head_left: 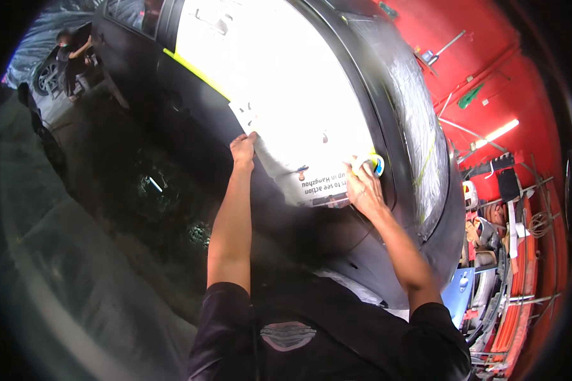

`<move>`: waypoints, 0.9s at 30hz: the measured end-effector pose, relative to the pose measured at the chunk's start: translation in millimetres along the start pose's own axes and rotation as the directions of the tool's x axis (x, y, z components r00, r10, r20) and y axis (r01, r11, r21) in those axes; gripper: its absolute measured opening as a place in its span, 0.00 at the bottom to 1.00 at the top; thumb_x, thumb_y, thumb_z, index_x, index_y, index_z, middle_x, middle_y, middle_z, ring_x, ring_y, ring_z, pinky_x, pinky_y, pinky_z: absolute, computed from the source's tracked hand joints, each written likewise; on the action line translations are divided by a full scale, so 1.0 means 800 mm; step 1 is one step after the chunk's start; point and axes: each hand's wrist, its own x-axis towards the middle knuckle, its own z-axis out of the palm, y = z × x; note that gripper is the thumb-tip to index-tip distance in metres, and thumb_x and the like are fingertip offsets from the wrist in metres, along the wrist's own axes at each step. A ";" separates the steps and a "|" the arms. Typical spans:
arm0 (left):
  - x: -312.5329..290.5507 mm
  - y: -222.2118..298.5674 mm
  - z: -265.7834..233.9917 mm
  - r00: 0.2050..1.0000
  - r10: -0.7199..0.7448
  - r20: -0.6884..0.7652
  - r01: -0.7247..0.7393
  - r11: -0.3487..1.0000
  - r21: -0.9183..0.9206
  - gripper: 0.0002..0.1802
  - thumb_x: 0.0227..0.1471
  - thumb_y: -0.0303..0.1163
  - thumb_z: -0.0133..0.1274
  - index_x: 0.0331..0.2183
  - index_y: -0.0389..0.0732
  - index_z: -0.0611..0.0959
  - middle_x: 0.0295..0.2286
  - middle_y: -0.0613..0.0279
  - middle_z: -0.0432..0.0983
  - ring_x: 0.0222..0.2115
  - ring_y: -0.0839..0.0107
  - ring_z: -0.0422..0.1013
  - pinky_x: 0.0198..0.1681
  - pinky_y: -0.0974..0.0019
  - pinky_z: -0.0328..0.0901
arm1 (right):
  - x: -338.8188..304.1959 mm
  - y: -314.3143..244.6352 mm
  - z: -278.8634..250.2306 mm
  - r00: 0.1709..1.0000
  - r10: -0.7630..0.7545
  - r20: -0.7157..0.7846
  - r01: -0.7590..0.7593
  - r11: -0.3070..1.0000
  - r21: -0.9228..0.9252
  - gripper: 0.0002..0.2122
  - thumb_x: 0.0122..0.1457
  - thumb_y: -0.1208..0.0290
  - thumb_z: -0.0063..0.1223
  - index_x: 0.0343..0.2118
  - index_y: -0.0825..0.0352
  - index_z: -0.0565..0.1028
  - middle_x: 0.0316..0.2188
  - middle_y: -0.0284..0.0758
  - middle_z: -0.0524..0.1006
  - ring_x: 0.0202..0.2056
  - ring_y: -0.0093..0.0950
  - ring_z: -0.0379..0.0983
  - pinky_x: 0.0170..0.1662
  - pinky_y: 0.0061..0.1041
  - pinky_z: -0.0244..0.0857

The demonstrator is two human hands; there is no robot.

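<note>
A sheet of newspaper [286, 95], much of it washed out by glare, lies over the window area of a dark car [171, 105]. Yellow masking tape [200, 75] runs along its upper left edge. My left hand [243, 150] pinches the sheet's left edge between thumb and fingers. At the lower right corner, my right hand [363, 188] is closed round a roll of yellow tape [376, 165], close to the dark window frame. The palm hides part of the roll, and its fingers also touch the paper.
Clear plastic sheeting [419, 120] covers the car beyond the frame. To the right stand a red wall [489, 57] and racks of car parts and hoses [511, 279]. Far left, another person [70, 60] is beside a wheel [44, 79]. Dark floor [140, 209] lies left.
</note>
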 end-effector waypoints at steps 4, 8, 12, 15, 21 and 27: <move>-0.025 0.016 0.009 0.999 -0.032 0.002 0.032 0.998 0.059 0.16 0.58 0.34 0.65 0.43 0.33 0.85 0.32 0.61 0.83 0.30 0.72 0.77 0.30 0.64 0.71 | 0.043 0.012 -0.023 0.972 -0.180 -0.154 0.165 0.981 -0.107 0.18 0.57 0.75 0.55 0.51 0.71 0.78 0.51 0.51 0.74 0.56 0.53 0.69 0.55 0.51 0.68; -0.017 0.008 0.009 1.000 0.025 0.013 -0.027 0.985 0.168 0.16 0.58 0.35 0.62 0.44 0.34 0.86 0.36 0.58 0.84 0.37 0.66 0.79 0.38 0.56 0.73 | 0.149 0.029 -0.029 0.940 -0.296 -0.171 0.285 0.955 -0.086 0.22 0.60 0.67 0.53 0.56 0.72 0.73 0.57 0.52 0.70 0.61 0.55 0.63 0.65 0.56 0.58; -0.018 0.006 0.015 0.999 0.003 -0.040 0.003 0.987 0.162 0.14 0.58 0.34 0.62 0.42 0.36 0.87 0.39 0.59 0.83 0.37 0.65 0.78 0.38 0.58 0.73 | 0.258 0.051 -0.007 0.900 -0.428 -0.081 0.372 0.851 -0.371 0.26 0.61 0.63 0.52 0.60 0.71 0.71 0.61 0.50 0.68 0.68 0.54 0.55 0.72 0.51 0.51; -0.012 0.002 0.010 0.999 0.015 -0.047 -0.010 0.995 0.103 0.14 0.59 0.33 0.62 0.44 0.36 0.86 0.37 0.60 0.83 0.37 0.66 0.78 0.38 0.59 0.73 | 0.289 0.032 0.004 0.923 -0.384 -0.015 0.334 0.822 -0.461 0.27 0.60 0.61 0.54 0.61 0.67 0.71 0.63 0.46 0.68 0.71 0.52 0.50 0.73 0.50 0.48; -0.046 -0.019 0.005 0.974 0.100 0.203 -0.066 0.983 -0.171 0.14 0.57 0.27 0.61 0.45 0.31 0.84 0.34 0.58 0.83 0.32 0.67 0.79 0.37 0.64 0.74 | 0.248 -0.001 -0.018 0.833 -0.529 0.161 0.553 0.787 -0.276 0.23 0.57 0.70 0.57 0.57 0.68 0.76 0.64 0.46 0.71 0.67 0.45 0.61 0.71 0.48 0.54; -0.078 -0.025 -0.063 0.974 0.072 0.214 -0.029 0.980 -0.198 0.05 0.58 0.20 0.62 0.38 0.32 0.85 0.36 0.56 0.84 0.37 0.67 0.80 0.47 0.62 0.74 | 0.134 0.026 -0.070 0.791 -0.596 -0.137 0.603 0.798 0.007 0.22 0.52 0.73 0.60 0.52 0.68 0.80 0.50 0.42 0.79 0.50 0.41 0.76 0.55 0.40 0.69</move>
